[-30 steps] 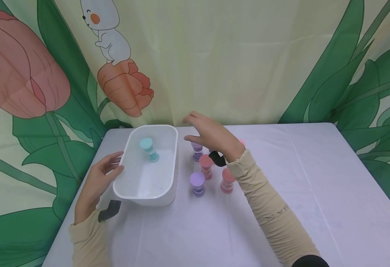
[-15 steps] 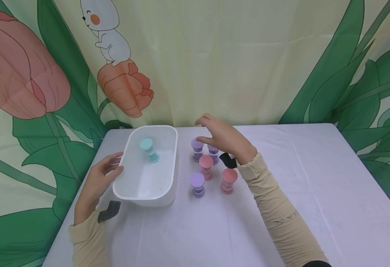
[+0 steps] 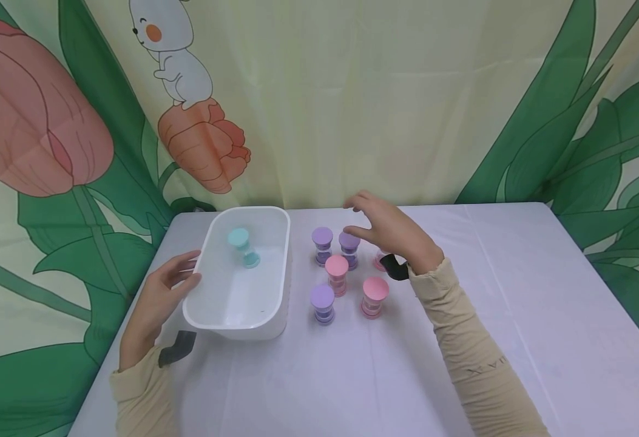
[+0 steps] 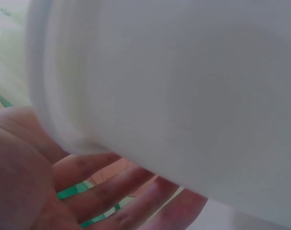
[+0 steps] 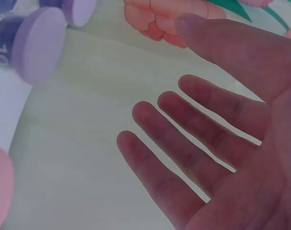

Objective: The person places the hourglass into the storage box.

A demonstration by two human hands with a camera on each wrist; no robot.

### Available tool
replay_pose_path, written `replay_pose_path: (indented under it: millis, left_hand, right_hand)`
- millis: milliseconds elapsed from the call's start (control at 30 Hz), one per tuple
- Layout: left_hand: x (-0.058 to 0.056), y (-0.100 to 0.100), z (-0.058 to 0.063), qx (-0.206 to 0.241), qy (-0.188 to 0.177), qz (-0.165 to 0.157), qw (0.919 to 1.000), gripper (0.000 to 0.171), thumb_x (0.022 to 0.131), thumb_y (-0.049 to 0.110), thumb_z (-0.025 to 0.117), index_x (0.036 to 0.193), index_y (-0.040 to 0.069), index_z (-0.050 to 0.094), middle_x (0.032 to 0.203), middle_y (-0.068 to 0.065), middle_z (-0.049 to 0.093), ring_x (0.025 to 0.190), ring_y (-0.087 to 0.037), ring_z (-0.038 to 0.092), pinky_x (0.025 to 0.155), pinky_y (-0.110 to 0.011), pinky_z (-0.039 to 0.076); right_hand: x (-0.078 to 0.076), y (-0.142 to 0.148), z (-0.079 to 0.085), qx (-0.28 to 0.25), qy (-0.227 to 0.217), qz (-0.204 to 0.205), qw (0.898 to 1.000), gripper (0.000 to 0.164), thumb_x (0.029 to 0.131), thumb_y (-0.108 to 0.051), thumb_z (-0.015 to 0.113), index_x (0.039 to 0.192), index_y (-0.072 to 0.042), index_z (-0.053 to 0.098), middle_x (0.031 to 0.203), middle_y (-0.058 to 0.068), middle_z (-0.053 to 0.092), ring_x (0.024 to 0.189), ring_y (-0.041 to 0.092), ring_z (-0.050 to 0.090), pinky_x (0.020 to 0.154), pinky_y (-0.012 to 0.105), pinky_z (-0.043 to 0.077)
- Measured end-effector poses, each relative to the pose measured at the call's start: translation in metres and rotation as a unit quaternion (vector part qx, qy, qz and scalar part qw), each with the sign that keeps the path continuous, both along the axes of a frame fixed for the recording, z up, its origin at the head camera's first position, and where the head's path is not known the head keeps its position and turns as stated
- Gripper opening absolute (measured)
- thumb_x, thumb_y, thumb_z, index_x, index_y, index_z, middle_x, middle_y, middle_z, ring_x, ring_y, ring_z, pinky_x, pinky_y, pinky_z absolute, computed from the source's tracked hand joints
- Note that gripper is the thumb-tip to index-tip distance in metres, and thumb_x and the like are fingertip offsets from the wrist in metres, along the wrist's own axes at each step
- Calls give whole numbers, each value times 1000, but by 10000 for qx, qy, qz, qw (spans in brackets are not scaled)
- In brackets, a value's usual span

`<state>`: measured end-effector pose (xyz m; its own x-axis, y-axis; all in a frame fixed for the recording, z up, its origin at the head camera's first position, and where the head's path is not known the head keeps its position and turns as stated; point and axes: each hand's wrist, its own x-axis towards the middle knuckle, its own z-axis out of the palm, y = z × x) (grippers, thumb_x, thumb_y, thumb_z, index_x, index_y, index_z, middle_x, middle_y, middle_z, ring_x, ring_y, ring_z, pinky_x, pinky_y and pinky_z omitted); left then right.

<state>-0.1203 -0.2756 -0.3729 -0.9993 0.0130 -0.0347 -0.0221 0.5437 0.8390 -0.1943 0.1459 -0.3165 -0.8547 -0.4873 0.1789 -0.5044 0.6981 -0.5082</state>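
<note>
My left hand rests against the left side of a white plastic tub, its fingers extended along the outer wall in the left wrist view. A teal sand timer leans tilted inside the tub. Spread and holding nothing, my right hand hovers above the back of a group of sand timers. Upright there are three purple timers and pink timers, one of them partly hidden by my right hand and wrist strap. In the right wrist view a purple timer is marked "10".
A white cloth covers the table. Behind its back edge hangs a printed curtain with tulips and a rabbit on a carrot. The timers stand just right of the tub.
My right hand has moved rightward from near the tub's rim to above the rear timers, uncovering several of them. The left hand stays at the tub.
</note>
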Motion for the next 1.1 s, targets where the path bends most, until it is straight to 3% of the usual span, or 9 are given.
replay_pose_path:
  millis: [533, 767, 1100]
  left_hand:
    - [0, 0, -1, -20, 80, -2, 10000, 61, 98, 37, 61, 150, 13, 43, 146, -15, 50, 123, -34, 54, 98, -58, 49]
    - [-1, 0, -2, 50, 4, -37, 10000, 62, 97, 39, 61, 151, 14, 42, 147, -15, 50, 127, -35, 52, 99, -60, 47]
    - [0, -1, -3, 10, 112, -42, 9999, 61, 98, 38, 61, 151, 14, 42, 144, -16, 52, 126, -35, 53, 98, -59, 49]
  right_hand:
    - [5, 28, -23, -136, -360, -402, 9985, 41, 90, -16, 74, 125, -1, 59, 122, 11, 58, 115, 31, 59, 94, 45, 51]
    - [6, 38, -36, -239, -227, -444, 9985, 42, 88, -11, 74, 125, 3, 59, 120, 17, 60, 108, 33, 60, 96, 46, 49]
    - [7, 45, -49, -231, -311, -565, 9976, 45, 88, -14, 73, 127, 4, 58, 124, 18, 60, 112, 32, 58, 97, 45, 48]
